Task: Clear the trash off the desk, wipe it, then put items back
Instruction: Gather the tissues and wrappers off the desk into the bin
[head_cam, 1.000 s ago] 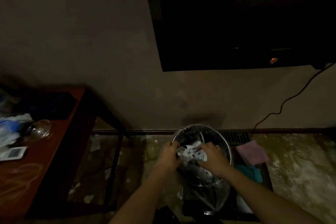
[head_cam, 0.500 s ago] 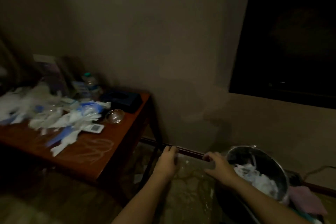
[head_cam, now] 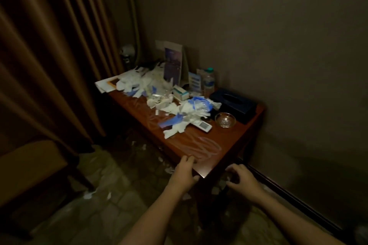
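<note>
In the head view, a reddish-brown wooden desk [head_cam: 229, 145] stands in the corner of the room, between a brown pleated curtain [head_cam: 49, 45] and a grey wall. The trash, a heap of crumpled white tissues and blue plastic scraps [head_cam: 179, 109], covers the middle and far part of the desk top. A white remote control [head_cam: 203, 126] lies partly under the near end of this heap. Just beside it are a clear glass ashtray [head_cam: 225, 119] and a dark blue tissue box [head_cam: 233, 104]. A plastic water bottle [head_cam: 209, 80] and an upright printed card [head_cam: 173, 65] stand at the back. Pale scribble marks [head_cam: 201, 147] are on the bare near part.

The left hand [head_cam: 184, 175] has its fingers almost straight, with the tips at the near edge of the desk, and it holds nothing. The right hand [head_cam: 242, 180] hangs in the air beside the near corner with the fingers loosely bent, and it holds nothing. White paper scraps [head_cam: 88, 195] lie on the floor.
</note>
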`<state>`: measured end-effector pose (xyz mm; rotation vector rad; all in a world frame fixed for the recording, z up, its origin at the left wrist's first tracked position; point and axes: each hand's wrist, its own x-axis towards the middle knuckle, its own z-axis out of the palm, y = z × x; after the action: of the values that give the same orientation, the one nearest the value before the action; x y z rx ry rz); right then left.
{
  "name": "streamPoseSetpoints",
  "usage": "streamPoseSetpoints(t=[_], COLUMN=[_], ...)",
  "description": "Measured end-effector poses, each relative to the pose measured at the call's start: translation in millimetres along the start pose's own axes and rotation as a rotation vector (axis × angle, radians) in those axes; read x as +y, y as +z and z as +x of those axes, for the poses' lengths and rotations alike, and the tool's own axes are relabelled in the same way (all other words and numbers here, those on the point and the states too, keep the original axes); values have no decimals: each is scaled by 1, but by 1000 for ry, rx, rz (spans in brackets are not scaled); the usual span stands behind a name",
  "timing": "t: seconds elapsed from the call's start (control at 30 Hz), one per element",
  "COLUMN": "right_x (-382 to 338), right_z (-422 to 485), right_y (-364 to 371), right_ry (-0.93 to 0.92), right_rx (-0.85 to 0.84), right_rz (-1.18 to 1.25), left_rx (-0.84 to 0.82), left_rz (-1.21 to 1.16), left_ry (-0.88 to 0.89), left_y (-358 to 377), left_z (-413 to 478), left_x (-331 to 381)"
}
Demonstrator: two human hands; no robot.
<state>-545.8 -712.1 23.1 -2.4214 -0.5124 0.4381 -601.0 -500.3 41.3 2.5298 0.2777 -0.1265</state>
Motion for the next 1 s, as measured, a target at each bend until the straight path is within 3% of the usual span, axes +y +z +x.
streamPoseSetpoints(t=[0.4,0.53,0.63,0.83,1.0], right_x=[-55,-69,-73,-108,-130], right_z=[175,232,276,330,371], right_y=[61,83,99,110,129], right_ry=[-66,-67,-69,-25,65], right_rx=[-119,-228,-207,-121,-264], right_rz=[53,75,68,-169,-337], left_rx=[93,90,87,15,-107], left_rz=[-70,-87,-96,-111,-121], left_ry=[-221,-276,-317,-305,-269], left_y=[-53,-74,-85,-94,-108], left_z=[77,119,150,199,248], left_x=[-112,-135,-151,-185,-228])
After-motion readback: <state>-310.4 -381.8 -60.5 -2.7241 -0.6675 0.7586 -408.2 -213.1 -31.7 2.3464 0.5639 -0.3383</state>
